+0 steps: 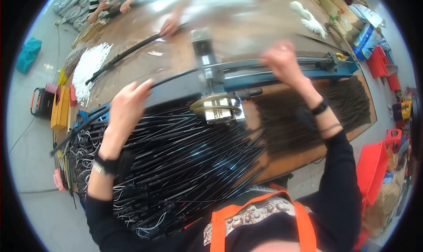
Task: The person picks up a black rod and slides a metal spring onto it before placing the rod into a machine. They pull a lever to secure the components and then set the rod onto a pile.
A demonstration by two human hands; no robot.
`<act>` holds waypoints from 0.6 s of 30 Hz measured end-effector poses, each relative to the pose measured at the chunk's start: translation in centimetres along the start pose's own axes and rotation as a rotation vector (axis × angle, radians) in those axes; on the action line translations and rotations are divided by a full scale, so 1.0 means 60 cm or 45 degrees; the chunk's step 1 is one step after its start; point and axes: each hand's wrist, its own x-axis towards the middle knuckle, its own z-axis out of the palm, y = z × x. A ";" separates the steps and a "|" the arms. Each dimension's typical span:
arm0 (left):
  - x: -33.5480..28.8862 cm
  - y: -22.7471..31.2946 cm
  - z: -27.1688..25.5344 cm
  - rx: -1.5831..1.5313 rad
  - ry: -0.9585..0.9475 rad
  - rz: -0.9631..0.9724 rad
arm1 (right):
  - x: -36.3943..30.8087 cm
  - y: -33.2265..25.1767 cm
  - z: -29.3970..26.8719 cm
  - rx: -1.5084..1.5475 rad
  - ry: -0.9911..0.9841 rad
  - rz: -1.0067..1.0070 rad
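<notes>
My left hand (130, 104) is closed round a long thin black rod (174, 78). The rod's thicker end slants down to the left past my wrist, while its thin part crosses a blue metal bench fixture (251, 81). Blurred by motion, my right hand (284, 62) is curled like a fist above the right part of the fixture; what it holds is hidden. Between my hands stands a metal clamp device (219, 111) with a looped tan hose. Nearer me lies a large pile of black rods (176, 150), several with white cords at their left ends.
A second bundle of thin dark rods (317, 115) lies to the right. Across the table, another person's hand (169, 25) is at a black rod (128, 53). White sticks (90, 67) are heaped far left; a white glove (308, 20) lies far right. Red bins (372, 170) stand beyond the right edge.
</notes>
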 end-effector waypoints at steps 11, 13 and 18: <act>0.088 0.036 0.111 -0.308 -0.064 0.010 | -0.045 0.023 -0.018 0.105 -0.045 0.216; 0.092 0.037 0.114 -0.394 -0.049 -0.010 | -0.039 0.020 -0.016 0.105 -0.046 0.213; 0.087 0.047 0.130 -0.529 0.041 -0.040 | -0.040 0.016 -0.006 0.123 0.011 0.227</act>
